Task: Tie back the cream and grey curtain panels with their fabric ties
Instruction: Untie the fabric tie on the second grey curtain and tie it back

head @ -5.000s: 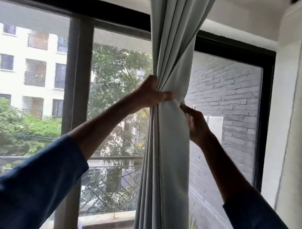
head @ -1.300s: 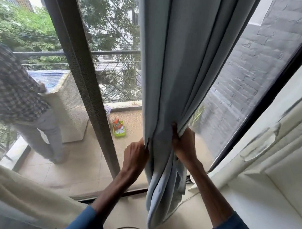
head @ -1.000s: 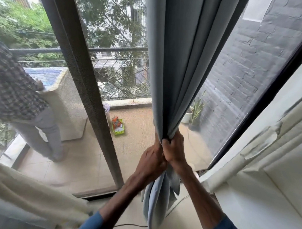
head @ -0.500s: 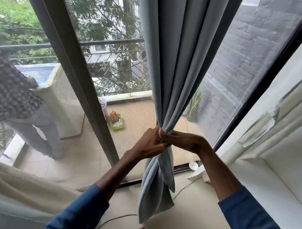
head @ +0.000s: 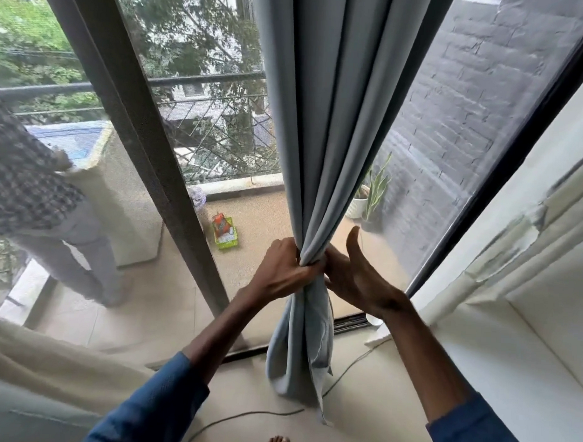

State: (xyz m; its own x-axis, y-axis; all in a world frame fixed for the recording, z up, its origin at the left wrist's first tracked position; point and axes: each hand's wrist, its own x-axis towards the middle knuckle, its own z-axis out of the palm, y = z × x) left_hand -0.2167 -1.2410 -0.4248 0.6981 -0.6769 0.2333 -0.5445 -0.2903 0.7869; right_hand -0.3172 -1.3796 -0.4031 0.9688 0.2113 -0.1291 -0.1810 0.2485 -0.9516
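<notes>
"So, where is the grey curtain panel (head: 333,123) right now?"

"Hanging at the window, between the dark frame post (head: 137,149) on the left and the brick wall (head: 452,110) outside, bunched into a neck low down. The left hand (head: 283,273) clenches that neck from the left. The right hand (head: 357,276) meets it from the right with its thumb raised, and I cannot tell whether its fingers pinch the cloth."

"How should this step be done?"

"I'd squeeze the folds into one even bundle, hold it with one hand and free the other for the tie. No tie shows, so finding it comes first."

"Any containers?"

"Two, far out on the balcony (head: 260,219). A green tray (head: 228,243) holds something orange and red. A white pot (head: 355,208) by the brick wall holds a snake plant (head: 379,187)."
</notes>
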